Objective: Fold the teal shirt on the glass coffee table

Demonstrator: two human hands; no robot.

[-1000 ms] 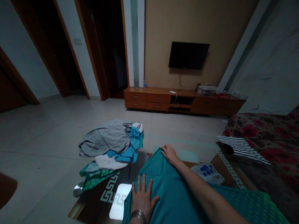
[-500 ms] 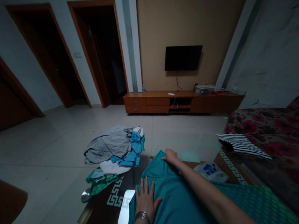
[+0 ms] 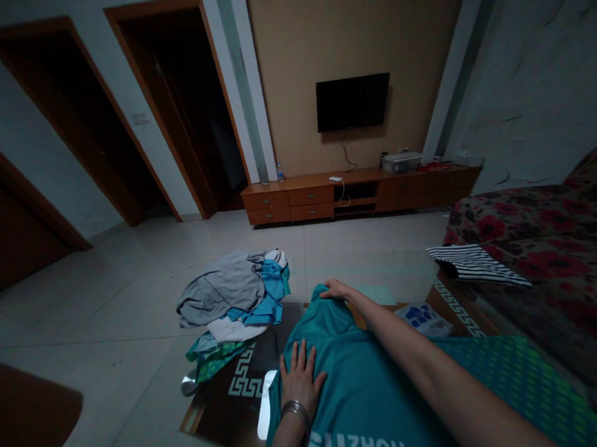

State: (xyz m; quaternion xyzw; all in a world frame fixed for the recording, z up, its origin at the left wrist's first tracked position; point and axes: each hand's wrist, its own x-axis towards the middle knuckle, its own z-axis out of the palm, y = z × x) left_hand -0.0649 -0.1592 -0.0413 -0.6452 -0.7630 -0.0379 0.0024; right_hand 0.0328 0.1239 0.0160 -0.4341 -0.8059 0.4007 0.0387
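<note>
A teal shirt point(image 3: 359, 374) with white lettering along its near part is spread over a dark table. My left hand point(image 3: 301, 380), with a silver bangle at the wrist, lies flat on the shirt's left side with fingers spread. Out at the shirt's far edge, my right hand point(image 3: 338, 289) is closed on the fabric, which rises in folds beside it. A green-patterned part point(image 3: 527, 378) of the cloth stretches away to the right, beyond my right forearm.
A clothes pile, with a grey garment point(image 3: 226, 287) on top, covers the table's far left. A plastic bag point(image 3: 423, 318) sits at the far right of the table point(image 3: 223, 414). A striped garment point(image 3: 481, 264) lies on the flowered sofa point(image 3: 543, 224). Across the floor stands a low cabinet point(image 3: 312, 196).
My right hand has closed on the shirt's far edge, and the cloth there is more bunched. White lettering now shows near the bottom. The whole view has shifted slightly.
</note>
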